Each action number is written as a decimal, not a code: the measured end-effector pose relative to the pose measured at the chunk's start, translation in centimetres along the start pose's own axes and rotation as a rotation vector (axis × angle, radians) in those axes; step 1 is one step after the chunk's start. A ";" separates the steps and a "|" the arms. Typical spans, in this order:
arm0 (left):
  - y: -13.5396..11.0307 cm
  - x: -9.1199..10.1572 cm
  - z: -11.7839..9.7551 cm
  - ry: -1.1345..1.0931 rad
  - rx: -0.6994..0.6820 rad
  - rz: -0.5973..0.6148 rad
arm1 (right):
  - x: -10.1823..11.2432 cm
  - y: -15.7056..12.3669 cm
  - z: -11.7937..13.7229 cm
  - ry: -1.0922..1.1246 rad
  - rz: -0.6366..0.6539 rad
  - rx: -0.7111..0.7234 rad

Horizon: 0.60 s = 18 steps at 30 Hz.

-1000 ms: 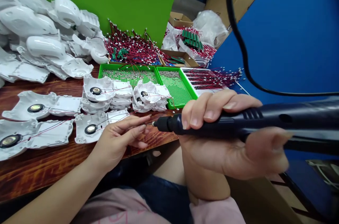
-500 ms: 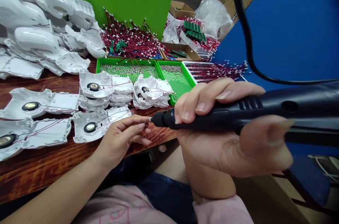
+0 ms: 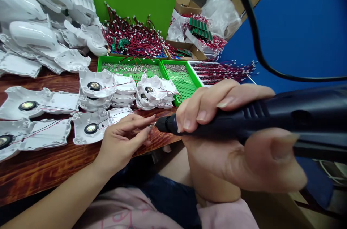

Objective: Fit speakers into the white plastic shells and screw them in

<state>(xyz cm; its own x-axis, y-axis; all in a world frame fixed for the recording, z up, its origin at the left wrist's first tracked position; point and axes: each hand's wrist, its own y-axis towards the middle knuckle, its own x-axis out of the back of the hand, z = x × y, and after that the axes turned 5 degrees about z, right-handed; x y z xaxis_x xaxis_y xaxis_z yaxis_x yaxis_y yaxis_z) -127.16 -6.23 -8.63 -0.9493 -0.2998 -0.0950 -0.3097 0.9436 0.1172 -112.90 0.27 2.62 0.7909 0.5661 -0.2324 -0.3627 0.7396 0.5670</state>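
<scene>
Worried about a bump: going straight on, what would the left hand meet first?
The left hand likely meets the metal tip of the black corded tool in the right hand; depth unclear.

**Q:** Upper garment?
**A:** Pink top (image 3: pixel 127 209), soft fabric, darker pink line print (image 3: pixel 116 216) across the front.

**Q:** Sleeve?
**A:** Pink sleeve (image 3: pixel 225 216), same fabric, loose cuff on the forearm (image 3: pixel 217 189).

**Q:** Lower garment?
**A:** Dark blue shorts (image 3: pixel 169 200), weave too blurred to tell.

**Q:** Hands?
**A:** Left hand (image 3: pixel 121 142), right hand (image 3: pixel 238 153), both bare.

A head-worn camera looks forward and down.
</scene>
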 end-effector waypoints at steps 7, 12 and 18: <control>0.0 -0.2 -0.1 0.098 -0.077 -0.047 | -0.6 0.3 0.0 -0.051 -0.020 0.016; 0.1 -0.2 -0.1 0.144 -0.139 -0.059 | -1.0 0.9 0.0 -0.071 -0.061 -0.021; 0.0 -0.2 -0.3 0.156 -0.134 -0.077 | -0.8 1.0 0.1 -0.036 -0.070 -0.048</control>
<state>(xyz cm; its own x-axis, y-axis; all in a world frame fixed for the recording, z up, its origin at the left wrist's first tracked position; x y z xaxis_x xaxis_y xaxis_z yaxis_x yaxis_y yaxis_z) -126.94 -6.23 -8.35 -0.9164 -0.3978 0.0439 -0.3758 0.8931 0.2472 -113.81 0.49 3.46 0.8319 0.4999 -0.2410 -0.3285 0.7936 0.5121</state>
